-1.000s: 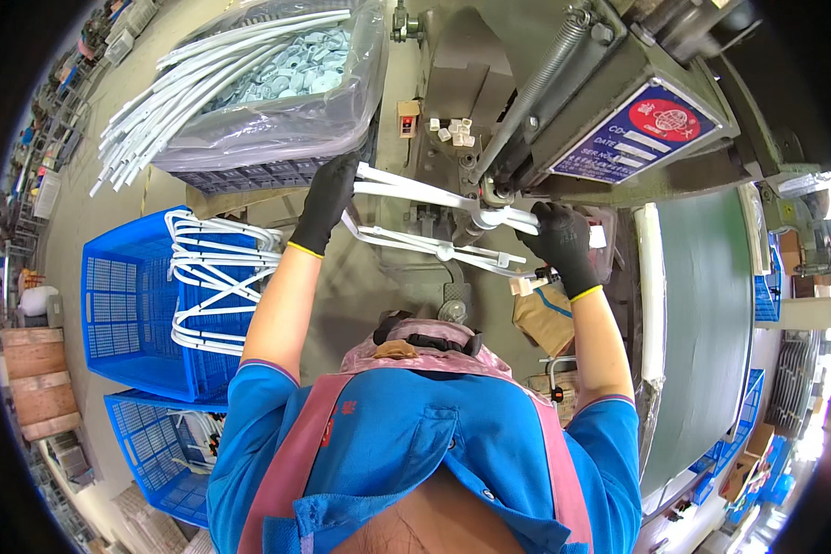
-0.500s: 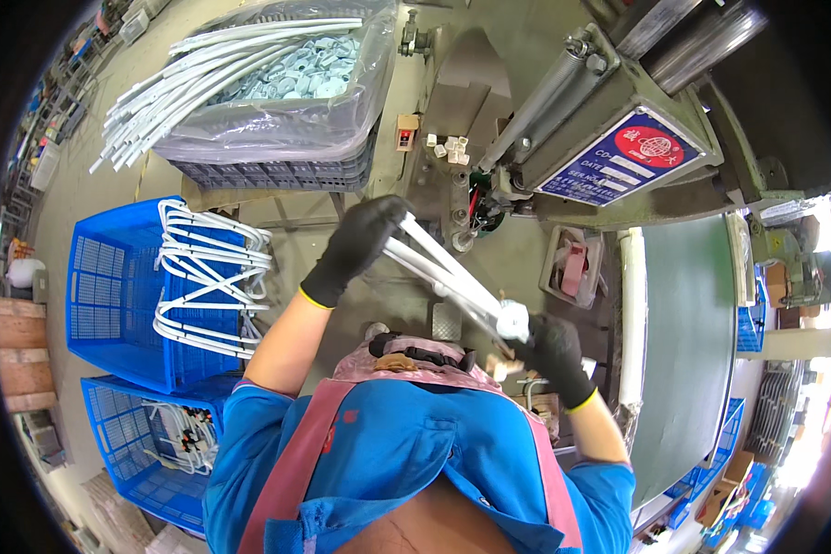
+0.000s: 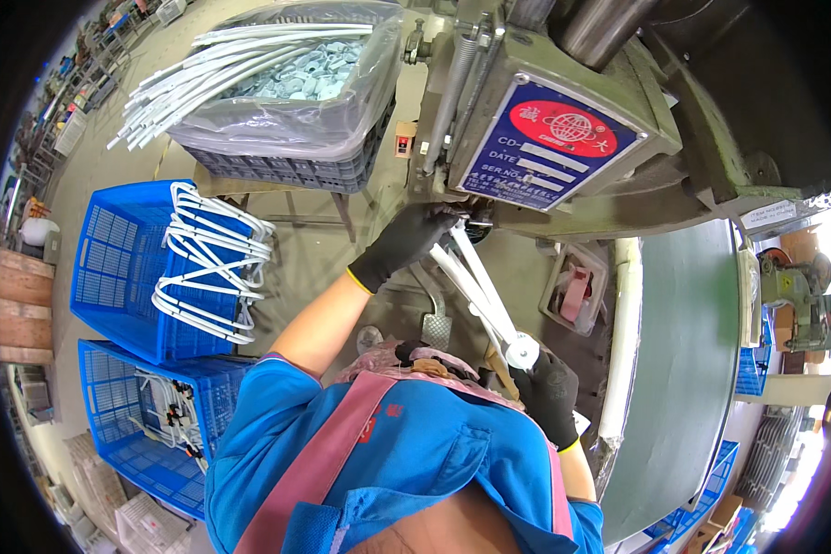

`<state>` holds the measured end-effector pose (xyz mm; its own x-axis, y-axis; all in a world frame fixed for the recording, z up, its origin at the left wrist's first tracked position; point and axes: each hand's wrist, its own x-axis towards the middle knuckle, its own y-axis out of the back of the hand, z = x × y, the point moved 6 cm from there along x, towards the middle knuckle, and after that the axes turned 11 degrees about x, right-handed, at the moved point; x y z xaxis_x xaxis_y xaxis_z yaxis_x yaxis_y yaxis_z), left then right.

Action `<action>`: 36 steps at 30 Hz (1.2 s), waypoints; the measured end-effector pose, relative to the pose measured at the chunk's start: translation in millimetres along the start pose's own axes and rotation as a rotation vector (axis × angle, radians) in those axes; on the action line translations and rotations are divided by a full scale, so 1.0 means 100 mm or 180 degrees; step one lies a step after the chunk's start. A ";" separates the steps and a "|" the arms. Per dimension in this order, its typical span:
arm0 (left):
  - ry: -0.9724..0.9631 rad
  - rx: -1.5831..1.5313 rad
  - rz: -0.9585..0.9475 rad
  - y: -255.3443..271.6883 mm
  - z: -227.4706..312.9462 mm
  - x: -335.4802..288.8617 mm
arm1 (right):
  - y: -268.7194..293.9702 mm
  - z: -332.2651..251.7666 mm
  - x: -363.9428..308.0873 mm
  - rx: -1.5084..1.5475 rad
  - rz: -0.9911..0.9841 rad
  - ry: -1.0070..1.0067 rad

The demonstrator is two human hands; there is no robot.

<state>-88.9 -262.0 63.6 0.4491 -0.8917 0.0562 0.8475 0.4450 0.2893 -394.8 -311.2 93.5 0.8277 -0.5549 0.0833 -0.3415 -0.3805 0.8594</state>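
Long white bent metal tube frame (image 3: 475,286) slanting from upper left hand (image 3: 406,242) down to right hand (image 3: 547,392), both black-gloved, clamped on opposite ends.

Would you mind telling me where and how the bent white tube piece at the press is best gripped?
Judging by its pose, grip the white tube piece at both ends. It slants from the press down toward the body, so the left hand takes the far end from the left, and the right hand closes round the near end from below.
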 end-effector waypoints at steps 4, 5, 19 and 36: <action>0.0096 -0.0023 0.0059 0.00 -0.02 -0.04 | -0.01 0.07 0.01 -0.0015 -0.0324 -0.0162; 0.0081 0.0057 0.0035 0.00 -0.02 -0.05 | 0.00 0.07 0.02 -0.0012 -0.0345 -0.0113; 0.0230 -0.0158 0.0189 -0.04 -0.24 -0.07 | 0.03 0.08 0.18 -0.0119 -0.0934 0.0202; -0.1020 0.1329 0.0583 0.13 -0.43 -0.48 | -0.27 0.27 0.16 -0.0074 -0.0056 -0.0435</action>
<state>-86.9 -210.0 23.6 0.4148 -0.8123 0.4101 0.5502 0.5829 0.5980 -384.2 -330.1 58.0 0.7646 -0.6446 0.0001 -0.3159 -0.3746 0.8717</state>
